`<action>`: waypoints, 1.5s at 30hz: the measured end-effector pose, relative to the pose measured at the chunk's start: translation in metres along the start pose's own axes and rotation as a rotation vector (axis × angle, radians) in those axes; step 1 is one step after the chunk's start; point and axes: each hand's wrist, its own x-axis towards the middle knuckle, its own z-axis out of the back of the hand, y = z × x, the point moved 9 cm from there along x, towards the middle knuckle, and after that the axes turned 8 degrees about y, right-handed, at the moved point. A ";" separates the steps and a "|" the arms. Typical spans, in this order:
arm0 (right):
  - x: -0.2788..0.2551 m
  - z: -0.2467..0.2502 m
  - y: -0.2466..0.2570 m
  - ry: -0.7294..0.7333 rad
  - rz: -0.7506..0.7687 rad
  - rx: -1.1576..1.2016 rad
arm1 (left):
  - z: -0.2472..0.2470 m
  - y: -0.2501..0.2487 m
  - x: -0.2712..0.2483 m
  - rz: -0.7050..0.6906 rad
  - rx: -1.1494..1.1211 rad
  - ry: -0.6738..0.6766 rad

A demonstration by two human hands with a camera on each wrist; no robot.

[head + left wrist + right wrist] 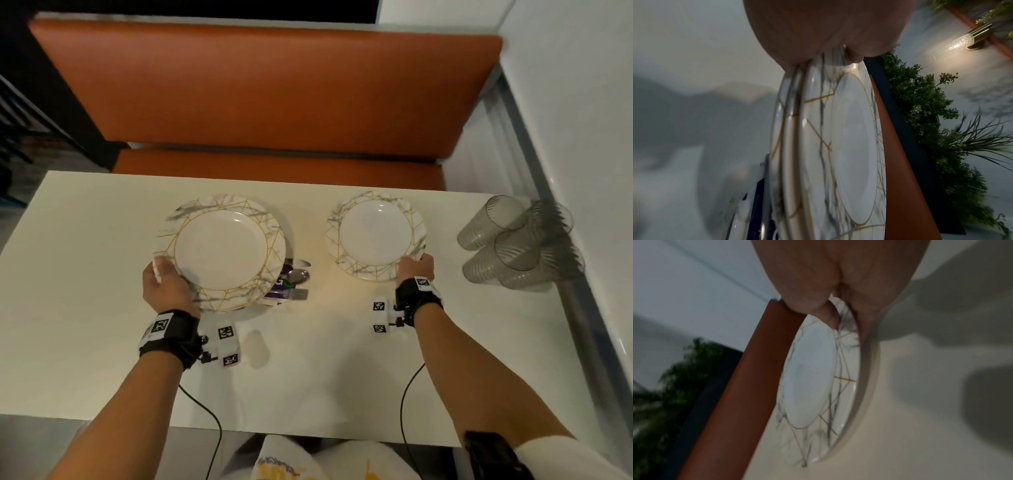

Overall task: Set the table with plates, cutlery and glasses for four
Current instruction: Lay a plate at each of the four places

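Note:
A stack of white plates [219, 253] with grey marbling and gold lines sits left of centre on the white table [85, 274]. My left hand [164, 284] grips the top plate [849, 146] by its near-left rim, lifted a little off the plates below. One matching plate [376, 236] is at the right of centre; my right hand [416, 267] pinches its near-right rim [846, 324], thumb on top. Cutlery [298, 277], a spoon and a fork on purple packaging, pokes out from under the stack's right side. Several clear ribbed glasses [513, 240] stand grouped at the far right.
An orange bench seat [267, 89] runs along the table's far edge. A white wall with a metal rail [565, 257] bounds the right side, close behind the glasses. Green plants [931, 113] and a wall lamp [966, 40] show beyond the bench.

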 end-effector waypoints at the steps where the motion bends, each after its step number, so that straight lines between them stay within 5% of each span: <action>1: 0.004 -0.001 -0.001 -0.008 -0.001 -0.037 | -0.001 0.001 -0.002 -0.003 -0.012 -0.001; 6: 0.049 -0.008 -0.013 0.000 -0.013 -0.172 | -0.011 0.011 -0.008 0.017 -0.018 0.034; 16: 0.014 -0.011 0.020 0.029 -0.001 -0.083 | -0.036 0.024 -0.025 0.058 -0.023 0.103; 20: -0.013 -0.005 0.051 -0.118 0.220 -0.365 | -0.043 0.028 -0.033 0.068 0.017 0.145; 25: -0.089 -0.094 0.092 0.382 0.637 -0.441 | -0.049 0.039 -0.045 0.097 0.039 0.228; 30: -0.124 -0.138 0.093 0.584 0.617 -0.770 | -0.052 0.047 -0.061 0.133 0.050 0.315; 37: -0.119 -0.085 0.081 0.403 0.527 -0.578 | -0.023 0.052 -0.064 0.081 0.132 0.358; 45: -0.105 0.041 -0.077 0.065 0.172 -0.085 | 0.036 0.039 -0.047 -0.080 0.278 0.316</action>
